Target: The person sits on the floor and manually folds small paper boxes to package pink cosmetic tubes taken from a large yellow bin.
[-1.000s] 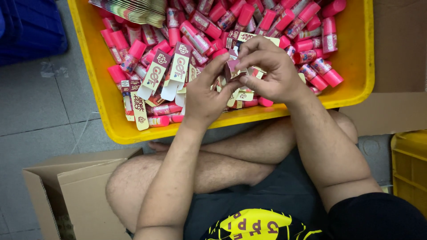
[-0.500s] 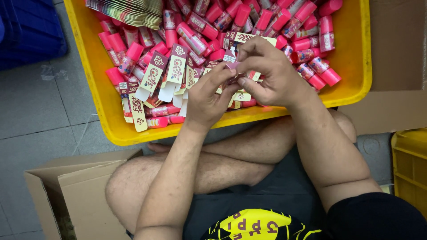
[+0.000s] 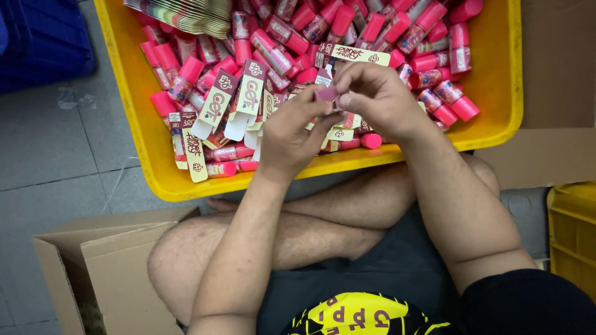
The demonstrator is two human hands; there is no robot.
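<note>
Both hands meet over the middle of the yellow plastic tub (image 3: 496, 93); the left hand (image 3: 292, 139) comes up from 6 o'clock and the right hand (image 3: 379, 99) from 4 o'clock; between them sits a small pink plastic cap (image 3: 326, 93), pinched by the fingertips of both, the left fingers (image 3: 310, 105) just at its 7 o'clock, the right fingers (image 3: 351, 99) touching its 3 o'clock side; both sets of fingers are clenched on it, though whether a tube hangs below is hidden by the hands. The tub is heaped with pink-capped cosmetic tubes (image 3: 456, 102), thickest toward 12 and 2 o'clock; flat cream and maroon card cartons (image 3: 251, 93) lie at 9 o'clock of the hands, with one more carton (image 3: 357, 54) at 12 o'clock. An open brown cardboard box (image 3: 105, 273) stands on the grey tiled floor (image 3: 49, 167) at 8 o'clock; a second yellow crate (image 3: 571, 236) shows at 4 o'clock.
</note>
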